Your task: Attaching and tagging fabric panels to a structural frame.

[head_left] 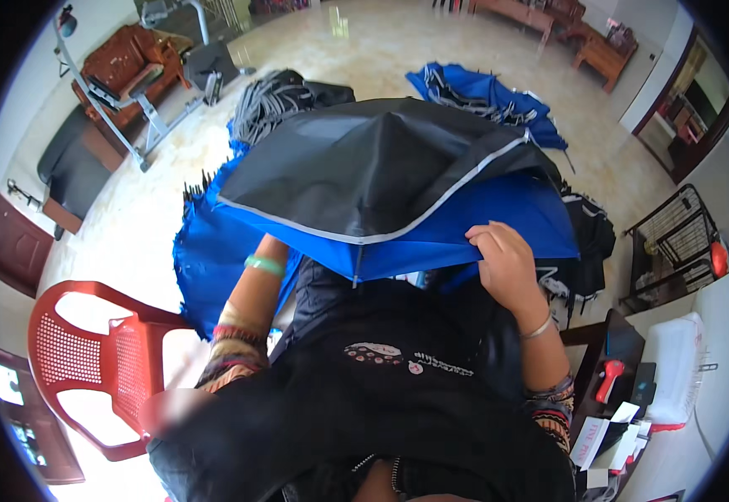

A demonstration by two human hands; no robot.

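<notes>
- A wide umbrella canopy of black outer cloth, blue underside and pale grey trim (331, 171) is held before the wearer's lap, partly opened, its near edge drooping toward the body.
- The blue underside's rim is pinched by the right hand (507, 261), the fingertips being brought together on the cloth near the right corner.
- The left hand is concealed beneath the canopy, only the forearm and a pale green bangle (264, 265) being shown; its grip cannot be told.
- A slender dark rib end (357, 276) is seen projecting below the trim at the near point.
- For good handling, the rim is probably best drawn out evenly, with support given from beneath; hard tugging at one corner could strain the seam or a rib.
- Blue fringed cloth (205, 268) is spread at left, beside a red plastic armchair (67, 347).
</notes>
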